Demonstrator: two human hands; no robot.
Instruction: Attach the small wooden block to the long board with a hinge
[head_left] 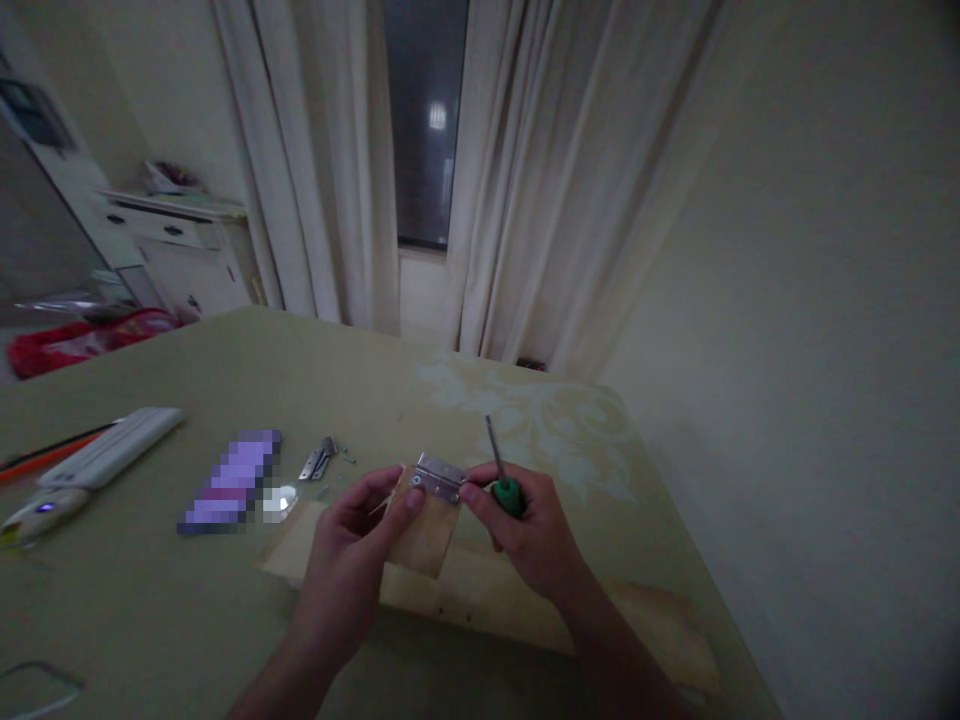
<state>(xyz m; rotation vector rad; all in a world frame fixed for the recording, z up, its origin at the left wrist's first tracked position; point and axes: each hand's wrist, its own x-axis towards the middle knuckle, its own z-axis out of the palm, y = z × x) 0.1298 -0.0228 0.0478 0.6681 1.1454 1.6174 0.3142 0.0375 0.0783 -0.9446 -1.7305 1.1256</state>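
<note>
My left hand [360,545] is closed around a small wooden piece [426,535], its thumb pressing near a metal hinge [441,477] that lies along the piece's top edge. A screw head shows in one hole of the hinge. With thumb and forefinger, my right hand [521,520] pinches at the hinge's right end; whether a screw is between the fingertips is too small to tell. The same hand grips a screwdriver [507,494] by its green handle, shaft pointing up and away from the hinge. Below both hands lies a long wooden board [487,600] with small dark holes.
On the table [337,370], left of my hands, are more metal hinges [319,460], small screws [346,455], a blurred-out purple phone-like object [232,483] and a long white device [112,450]. An orange-and-black tool [60,452] lies beyond. A wall [787,350] borders the table's right side.
</note>
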